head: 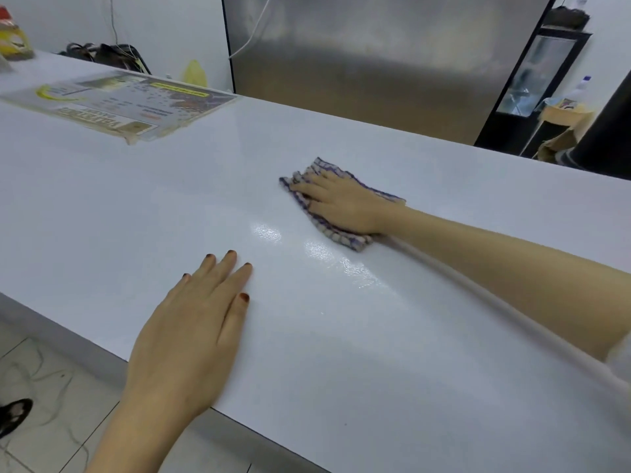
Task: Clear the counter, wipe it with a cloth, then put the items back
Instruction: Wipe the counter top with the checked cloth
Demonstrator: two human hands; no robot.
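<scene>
**Wet streaks and an uncleared sheet put the wipe at risk**

The checked cloth (345,238) lies folded on the white counter (409,336), right of centre and toward the far edge. It is pressed flat under the right hand (341,203), whose fingers are straight and slightly spread, so nothing is gripped. The left hand (191,322) is laid flat near the near edge, fingers extended and close together.

Because the cloth is only pressed down, it could bunch or slide out from under the palm on a fast stroke. A glossy wet streak (317,250) lies between the hands and could dry patchy if it is not passed over. It could also be marked by the bracing left hand. At far left a laminated sheet (119,104) rests on the counter. Its lifted near corner could be snagged by the cloth, and the surface beneath it would be left unwiped.
</scene>
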